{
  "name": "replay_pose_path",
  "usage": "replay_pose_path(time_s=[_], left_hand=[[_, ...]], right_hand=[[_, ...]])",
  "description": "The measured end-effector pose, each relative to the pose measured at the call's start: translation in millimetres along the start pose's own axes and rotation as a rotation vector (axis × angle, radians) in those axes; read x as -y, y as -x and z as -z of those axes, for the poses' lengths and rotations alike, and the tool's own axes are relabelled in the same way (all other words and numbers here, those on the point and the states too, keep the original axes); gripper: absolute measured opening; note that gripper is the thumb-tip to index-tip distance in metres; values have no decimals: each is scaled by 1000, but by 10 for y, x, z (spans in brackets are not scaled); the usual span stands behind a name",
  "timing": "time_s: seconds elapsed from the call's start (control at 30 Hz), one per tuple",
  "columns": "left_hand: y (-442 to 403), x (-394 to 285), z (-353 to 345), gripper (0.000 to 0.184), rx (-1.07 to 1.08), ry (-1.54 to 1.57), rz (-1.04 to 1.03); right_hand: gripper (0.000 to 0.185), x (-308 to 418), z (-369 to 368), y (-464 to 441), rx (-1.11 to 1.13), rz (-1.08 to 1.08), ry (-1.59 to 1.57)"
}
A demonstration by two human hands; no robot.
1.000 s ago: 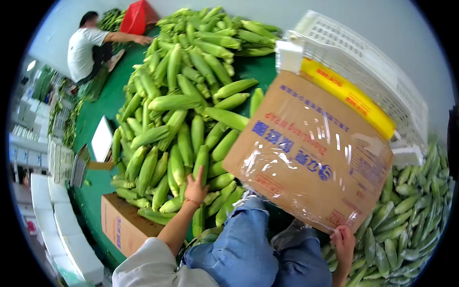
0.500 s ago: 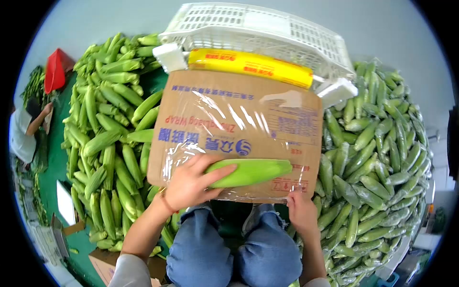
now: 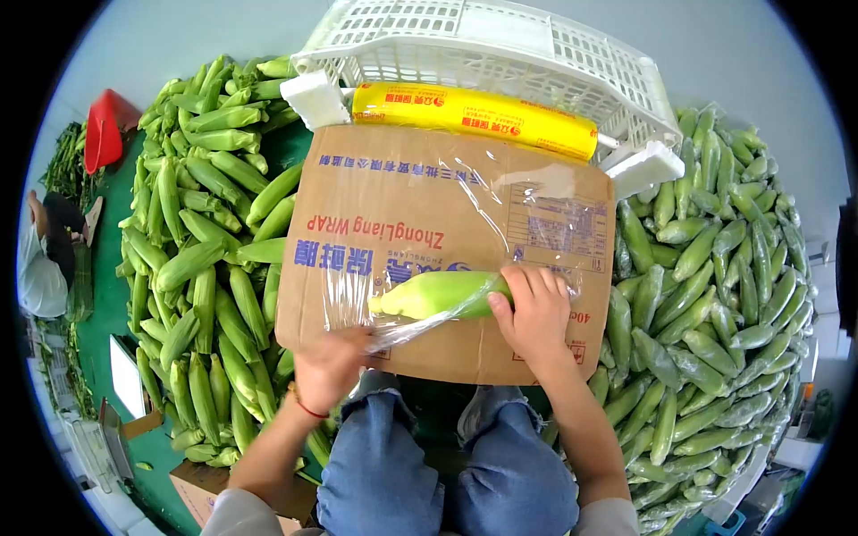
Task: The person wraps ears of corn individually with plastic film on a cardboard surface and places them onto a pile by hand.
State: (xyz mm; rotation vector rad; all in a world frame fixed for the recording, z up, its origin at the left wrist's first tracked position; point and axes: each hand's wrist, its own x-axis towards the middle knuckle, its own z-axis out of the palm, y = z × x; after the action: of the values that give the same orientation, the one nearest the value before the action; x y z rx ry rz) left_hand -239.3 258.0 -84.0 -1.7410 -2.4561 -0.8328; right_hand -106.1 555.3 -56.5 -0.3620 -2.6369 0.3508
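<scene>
My corn ear (image 3: 433, 293) now lies on the printed cardboard (image 3: 447, 359), partly covered: clear film (image 3: 404, 334) has come over its near side. My blurry left hand (image 3: 332, 366) pinches film; my right hand (image 3: 538, 313) grips the corn's right end.

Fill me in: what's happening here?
An ear of corn lies on cardboard. A person's left hand holds the near edge of clear film that lies partly over the ear; the right hand is on the ear's right end. Unwrapped ears are piled to the left, film-wrapped ears to the right.
</scene>
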Motion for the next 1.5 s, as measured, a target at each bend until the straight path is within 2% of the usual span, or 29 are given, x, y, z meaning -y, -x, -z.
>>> replay_pose_path(time_s=[0.07,0.13,0.2,0.27,0.33,0.4,0.47,0.57,0.67,0.7,0.77,0.83,0.93,1.07,1.17,1.23,1.27,1.3,1.33,1.37,1.4,1.43,1.5], left_hand=[[-367,-16,355,5,-76,538,675],[-1094,26,546,6,-304,264,129],[-1678,52,533,10,-154,125,-3],[-1973,152,122,15,509,-34,14],[-1991,-116,45,20,519,-161,101],[-1707,-440,324,41,740,-14,225],[-969,-713,214,71,360,-64,-5],[-850,-795,245,83,382,-61,24],[-1313,-461,-16,86,200,-170,121],[-1539,-260,-163,86,96,-217,148],[-2167,92,-287,82,17,-260,98],[-2611,322,-343,75,270,-288,-85],[-2956,329,-390,72,677,-239,-53],[-2915,316,-411,69,570,-310,-112],[-2883,400,-504,60,578,-336,-149],[-2864,360,-554,49,654,-199,-58],[-2841,347,-514,44,653,-97,1],[-2828,267,-320,40,604,13,49],[-2788,163,-164,42,516,-4,56],[-2685,294,-283,44,273,146,-101],[-2528,285,-440,42,22,361,-106],[-2328,163,-438,41,-239,449,-191],[-1815,-427,-79,36,-494,358,-351]], right_hand=[[29,34,20,-27,-24,-4,-9],[23,41,3,-86,-64,27,2],[19,38,-46,-117,-104,40,-10],[17,-5,-88,-151,-140,52,-40],[19,-16,-32,-157,7,-39,-25],[21,15,33,-83,178,-114,-14],[23,169,172,41,402,-148,-17],[26,451,452,-32,705,-321,-106],[40,411,447,-49,141,10,-41],[56,390,402,-57,120,119,-47],[64,379,291,-182,153,241,55],[70,182,116,-397,116,358,177],[67,-72,-78,-815,255,251,162],[63,-46,-89,-859,316,270,15],[64,167,237,-422,357,347,-65],[63,379,521,-166,668,256,-255],[65,342,494,62,716,219,-404],[64,541,752,-33,1001,186,-225],[72,478,886,149,1101,-4,-235],[86,486,940,169,1181,-207,-409],[83,448,1011,260,1224,-338,-426],[81,401,1031,414,1136,-419,-377],[80,366,1070,568,950,-537,-340]])
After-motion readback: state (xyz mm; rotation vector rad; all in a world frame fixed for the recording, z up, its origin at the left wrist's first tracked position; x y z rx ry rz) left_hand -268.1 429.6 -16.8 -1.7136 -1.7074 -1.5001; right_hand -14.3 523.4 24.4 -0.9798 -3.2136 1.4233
